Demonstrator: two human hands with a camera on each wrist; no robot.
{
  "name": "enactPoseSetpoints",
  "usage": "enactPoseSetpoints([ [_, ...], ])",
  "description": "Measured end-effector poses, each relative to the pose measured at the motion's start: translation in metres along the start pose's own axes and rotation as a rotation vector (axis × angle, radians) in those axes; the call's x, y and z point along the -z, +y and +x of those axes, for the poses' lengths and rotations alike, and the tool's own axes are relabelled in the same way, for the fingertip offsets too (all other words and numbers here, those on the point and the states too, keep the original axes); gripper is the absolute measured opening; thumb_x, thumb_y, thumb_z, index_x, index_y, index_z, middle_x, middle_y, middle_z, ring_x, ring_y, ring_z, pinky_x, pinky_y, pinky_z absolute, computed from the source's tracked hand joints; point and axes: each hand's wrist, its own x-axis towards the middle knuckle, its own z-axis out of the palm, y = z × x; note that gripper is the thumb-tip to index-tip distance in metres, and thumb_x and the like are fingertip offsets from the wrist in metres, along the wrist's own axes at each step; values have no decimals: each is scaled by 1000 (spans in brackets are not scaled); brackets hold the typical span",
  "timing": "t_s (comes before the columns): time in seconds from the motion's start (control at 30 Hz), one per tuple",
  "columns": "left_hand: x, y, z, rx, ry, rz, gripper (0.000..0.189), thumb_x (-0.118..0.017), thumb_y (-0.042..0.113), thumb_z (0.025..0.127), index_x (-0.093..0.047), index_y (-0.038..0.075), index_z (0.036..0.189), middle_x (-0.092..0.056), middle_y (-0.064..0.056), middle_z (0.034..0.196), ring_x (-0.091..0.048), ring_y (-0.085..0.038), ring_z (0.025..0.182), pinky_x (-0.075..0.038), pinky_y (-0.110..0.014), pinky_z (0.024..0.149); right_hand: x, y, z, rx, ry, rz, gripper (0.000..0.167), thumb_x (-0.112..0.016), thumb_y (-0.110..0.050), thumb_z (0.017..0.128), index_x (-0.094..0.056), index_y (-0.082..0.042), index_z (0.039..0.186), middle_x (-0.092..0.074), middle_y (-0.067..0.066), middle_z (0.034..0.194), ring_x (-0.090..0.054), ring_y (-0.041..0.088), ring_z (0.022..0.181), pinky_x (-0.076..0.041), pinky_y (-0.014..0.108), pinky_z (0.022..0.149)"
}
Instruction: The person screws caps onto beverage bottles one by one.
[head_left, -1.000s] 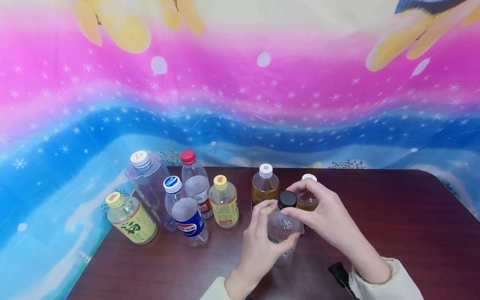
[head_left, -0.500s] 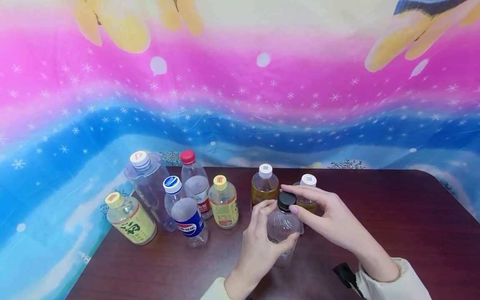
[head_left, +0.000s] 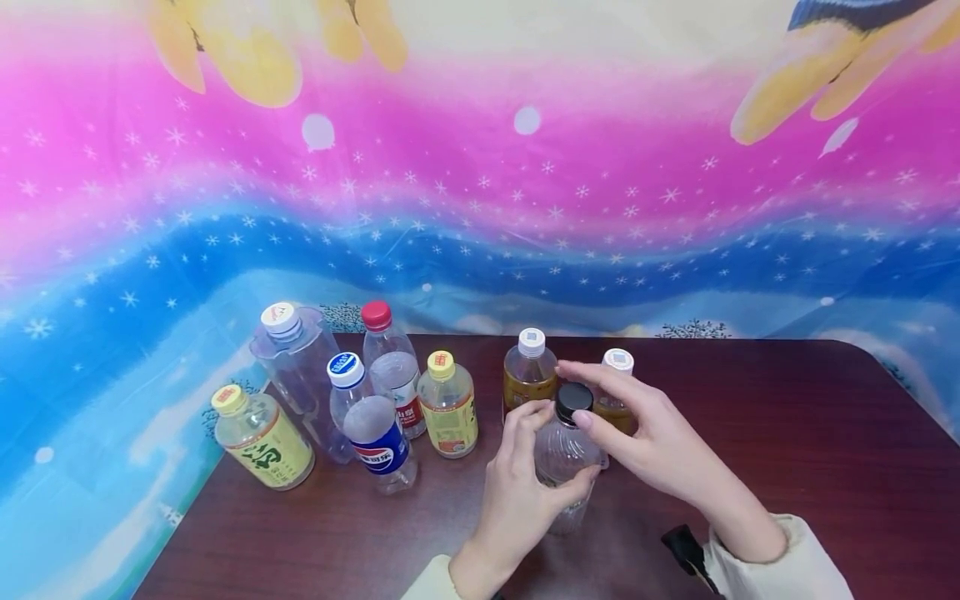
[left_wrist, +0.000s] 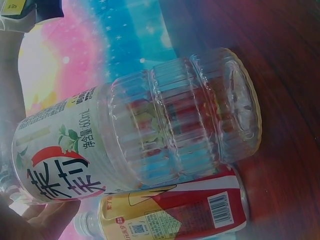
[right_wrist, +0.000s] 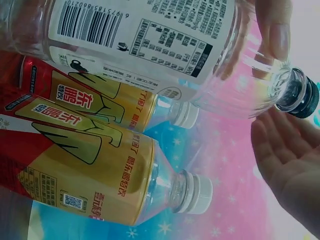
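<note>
My left hand (head_left: 517, 493) grips a clear ribbed plastic bottle (head_left: 564, 450) round its upper body. It stands upright on the table, with a white flowered label (left_wrist: 55, 150) visible in the left wrist view. A black cap (head_left: 574, 402) sits on its neck. The right hand (head_left: 667, 442) is spread around the cap with thumb and index finger apart. Its thumb tip is close by the cap's near side; whether it touches cannot be told. The right wrist view shows the cap (right_wrist: 299, 92) with no fingers wrapped around it.
Behind the hands are two gold-and-red labelled bottles, one left (head_left: 531, 367) and one right (head_left: 618, 362), with white caps. To the left stand a Pepsi bottle (head_left: 375, 437), a red-capped bottle (head_left: 390, 367), yellow-capped bottles (head_left: 450, 412) and a large clear bottle (head_left: 300, 358). A patterned cloth (head_left: 480, 250) hangs behind the table.
My right hand's thumb and index finger have spread from a hold on the cap. The hand shifted slightly right, then back left. The left hand and the bottle stay still.
</note>
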Motion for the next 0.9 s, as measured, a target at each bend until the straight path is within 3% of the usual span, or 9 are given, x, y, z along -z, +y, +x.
enactPoseSetpoints([
  [0.1,0,0,0,4,-3,0,68,-85,29,69,-49,11,124,-53,-5,128,-65,-19,104,-57,-32,80,2,1,-1,23,-24,28,40,-60,-8,92,-58,-17,131,-62,4,129,-52,-7,113,-52,23,77],
  [0.2,1,0,0,7,-3,1,67,-85,29,69,-49,11,123,-52,-5,128,-66,-18,104,-57,-31,80,5,0,-2,-27,-31,48,37,-60,-11,92,-60,-18,129,-63,4,127,-53,-6,105,-50,22,68],
  [0.47,0,0,0,-3,6,10,67,-85,29,69,-49,10,123,-53,-4,127,-66,-18,101,-56,-28,77,0,-3,1,-155,56,-12,27,-74,-19,83,-65,-17,108,-66,-2,104,-59,2,88,-54,27,73],
  [0.57,-1,0,-1,-3,12,14,68,-85,29,68,-49,10,123,-53,-3,127,-66,-18,100,-56,-27,75,-4,-3,3,-138,59,-26,31,-75,-19,82,-61,-14,109,-65,-2,103,-59,1,90,-54,29,78],
  [0.7,-1,0,-1,1,13,4,68,-85,28,68,-49,10,123,-54,-3,127,-66,-18,102,-56,-28,77,-3,-1,1,-59,3,42,38,-66,-13,89,-57,-14,125,-64,4,119,-60,-3,101,-54,26,83],
  [0.9,0,1,-1,4,14,7,68,-86,28,67,-50,10,122,-54,-3,127,-66,-18,104,-56,-28,77,2,1,-2,17,-45,120,37,-58,-5,93,-58,-13,129,-61,10,127,-61,-3,104,-54,20,77],
])
